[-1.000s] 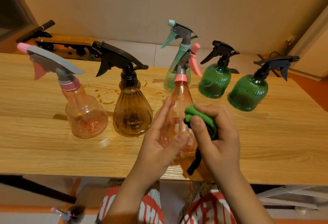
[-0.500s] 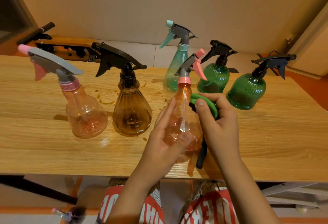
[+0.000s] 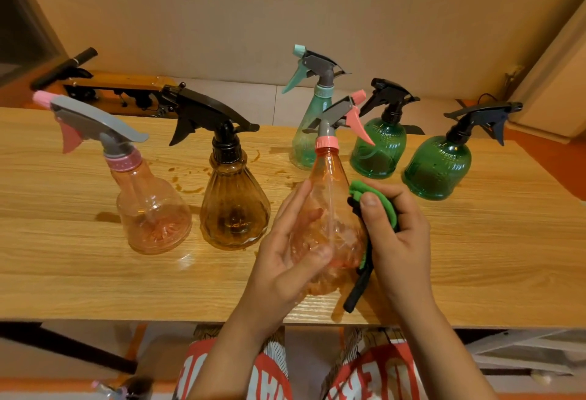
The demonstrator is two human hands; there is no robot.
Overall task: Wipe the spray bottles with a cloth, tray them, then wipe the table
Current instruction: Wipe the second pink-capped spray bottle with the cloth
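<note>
An orange see-through spray bottle [image 3: 329, 203] with a pink collar and grey-pink trigger stands at the table's near middle. My left hand [image 3: 285, 257] holds its body from the left, thumb across the front. My right hand [image 3: 396, 234] grips a green and black cloth [image 3: 380, 206] and presses it against the bottle's right side. A black strip of the cloth [image 3: 356, 291] hangs down to the table. Other spray bottles stand around: a pink one [image 3: 152, 209], an amber one [image 3: 234, 206], a teal one [image 3: 307, 133] and two green ones [image 3: 380, 149] [image 3: 440, 168].
The wooden table [image 3: 95, 272] has brown liquid spots [image 3: 187, 184] between the amber and teal bottles. A wooden rack with black parts [image 3: 111, 92] lies behind the table at the left. A wall stands close behind. No tray is in view.
The orange bottle has been turned so its pink trigger now points right and away. My right hand with the cloth has shifted up along the bottle's right side.
</note>
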